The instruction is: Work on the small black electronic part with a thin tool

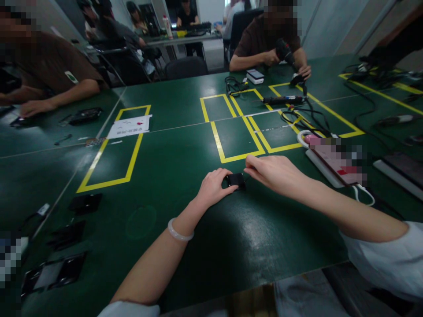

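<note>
A small black box-shaped part rests on the green table in front of me. My left hand grips it from the left, thumb along the near side and fingers along the far side. Just right of the part, my right hand is closed in a pinch, with the thumb and index finger pressed together. Something thin and dark seems to run from the pinch toward the part, too small to name.
Yellow tape rectangles mark the green table. A pink phone and cables lie right; a paper label and several black parts lie left. Across the table, a person holds a dark power tool.
</note>
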The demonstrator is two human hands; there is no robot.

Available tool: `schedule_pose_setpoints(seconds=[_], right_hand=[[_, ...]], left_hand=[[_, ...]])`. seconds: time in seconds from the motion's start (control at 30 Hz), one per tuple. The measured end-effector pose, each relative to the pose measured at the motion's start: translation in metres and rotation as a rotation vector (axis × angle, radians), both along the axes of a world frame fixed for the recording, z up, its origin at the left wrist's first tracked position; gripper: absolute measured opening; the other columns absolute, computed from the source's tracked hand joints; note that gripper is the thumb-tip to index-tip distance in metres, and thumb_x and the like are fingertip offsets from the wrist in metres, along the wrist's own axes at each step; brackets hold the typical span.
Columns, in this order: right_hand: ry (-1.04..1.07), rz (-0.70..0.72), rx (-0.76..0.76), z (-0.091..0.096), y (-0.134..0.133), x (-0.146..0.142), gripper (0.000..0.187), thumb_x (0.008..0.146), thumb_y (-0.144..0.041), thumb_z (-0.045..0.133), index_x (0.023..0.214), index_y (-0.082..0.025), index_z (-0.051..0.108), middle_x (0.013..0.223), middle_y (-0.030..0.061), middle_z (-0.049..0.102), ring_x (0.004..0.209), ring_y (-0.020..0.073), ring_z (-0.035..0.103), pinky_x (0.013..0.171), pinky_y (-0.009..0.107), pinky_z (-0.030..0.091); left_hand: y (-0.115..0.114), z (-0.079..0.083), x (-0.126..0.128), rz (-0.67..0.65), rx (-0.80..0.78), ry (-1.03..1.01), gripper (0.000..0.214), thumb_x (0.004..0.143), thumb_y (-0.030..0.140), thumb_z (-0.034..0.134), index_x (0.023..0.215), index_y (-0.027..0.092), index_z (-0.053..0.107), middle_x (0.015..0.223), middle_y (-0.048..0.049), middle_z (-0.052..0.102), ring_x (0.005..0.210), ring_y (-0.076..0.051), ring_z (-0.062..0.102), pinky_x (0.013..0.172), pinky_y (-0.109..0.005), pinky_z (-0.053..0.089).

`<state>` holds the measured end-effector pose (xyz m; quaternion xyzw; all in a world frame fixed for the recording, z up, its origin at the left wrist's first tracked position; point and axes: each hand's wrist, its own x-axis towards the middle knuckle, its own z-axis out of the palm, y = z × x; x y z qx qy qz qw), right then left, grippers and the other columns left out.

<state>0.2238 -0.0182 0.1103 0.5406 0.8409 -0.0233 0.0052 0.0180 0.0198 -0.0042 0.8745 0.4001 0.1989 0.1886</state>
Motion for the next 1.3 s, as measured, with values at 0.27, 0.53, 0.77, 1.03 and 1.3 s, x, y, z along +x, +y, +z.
schedule_pose_setpoints(seconds=[0.27, 0.53, 0.77, 1.03, 1.3], right_hand=[[0.019, 0.000, 0.044, -0.0005, -0.0015, 0.0026, 0.020, 0.095, -0.034, 0.036, 0.100, -0.019, 0.049, 0.083, 0.0060, 0.068, 0.071, 0.0207, 0.064, 0.053, 0.028, 0.024], [0.070, 0.048, 0.004, 0.0009, -0.0017, 0.0043, 0.013, 0.093, -0.025, 0.037, 0.098, -0.019, 0.049, 0.088, 0.0057, 0.066, 0.075, 0.0182, 0.061, 0.057, 0.027, 0.029], [-0.001, 0.019, 0.067, -0.0015, -0.0030, 0.0019, 0.020, 0.096, -0.036, 0.039, 0.095, -0.020, 0.050, 0.078, 0.0044, 0.066, 0.070, 0.0206, 0.062, 0.056, 0.029, 0.027], [0.085, 0.067, 0.034, -0.0032, -0.0016, 0.0041, 0.013, 0.093, -0.024, 0.039, 0.101, -0.019, 0.047, 0.087, 0.0041, 0.066, 0.076, 0.0191, 0.063, 0.058, 0.028, 0.030], [0.021, 0.024, 0.034, -0.0034, -0.0004, 0.0029, 0.016, 0.095, -0.030, 0.038, 0.096, -0.020, 0.050, 0.082, 0.0048, 0.067, 0.072, 0.0193, 0.062, 0.057, 0.028, 0.026]], left_hand=[[0.0008, -0.0002, -0.0004, -0.002, 0.003, 0.002, 0.033, 0.084, 0.047, 0.063, 0.105, 0.022, 0.056, 0.099, -0.0030, 0.062, 0.094, -0.023, 0.059, 0.081, -0.035, 0.045], [0.0016, -0.0024, -0.0001, -0.002, 0.006, 0.001, 0.033, 0.085, 0.047, 0.063, 0.105, 0.022, 0.056, 0.099, -0.0032, 0.062, 0.093, -0.022, 0.059, 0.081, -0.035, 0.045], [0.0025, -0.0013, 0.0010, -0.013, 0.003, 0.002, 0.033, 0.084, 0.046, 0.063, 0.105, 0.022, 0.057, 0.099, -0.0030, 0.062, 0.094, -0.022, 0.059, 0.081, -0.034, 0.045], [0.0020, -0.0014, 0.0005, -0.014, 0.019, -0.003, 0.032, 0.085, 0.046, 0.063, 0.104, 0.021, 0.056, 0.099, -0.0031, 0.062, 0.093, -0.022, 0.059, 0.080, -0.034, 0.044], [0.0011, -0.0004, 0.0004, -0.013, 0.015, -0.005, 0.033, 0.085, 0.047, 0.063, 0.105, 0.021, 0.056, 0.098, -0.0031, 0.062, 0.092, -0.022, 0.059, 0.080, -0.034, 0.045]])
